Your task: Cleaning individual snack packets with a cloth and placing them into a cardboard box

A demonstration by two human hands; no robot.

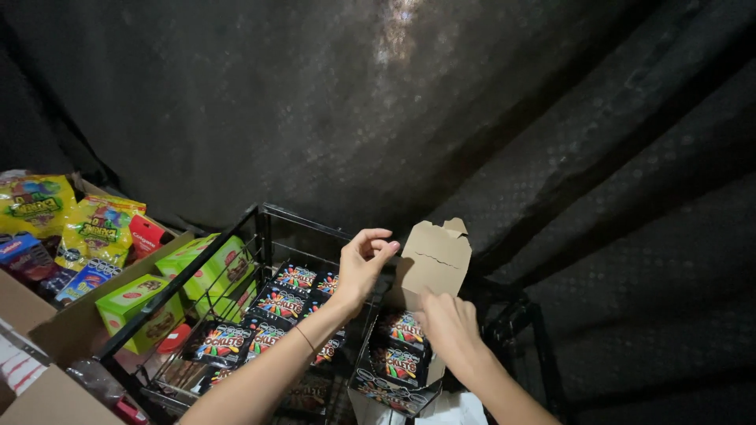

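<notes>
My left hand [364,262] pinches the left edge of a raised brown cardboard flap [431,260] with its fingertips. My right hand [447,324] rests lower, its fingers on the base of the same flap. The flap belongs to an open carton [391,396] that holds several black candy packs [399,346] with bright multicoloured print. More of the same black packs [277,303] lie in rows in a black wire rack [206,265] just left of the carton.
Green boxes [138,308] stand along the rack's left side. Further left, an open cardboard box [73,321] holds yellow snack bags [98,227] and other packets. A dark fabric backdrop [472,118] fills the upper view.
</notes>
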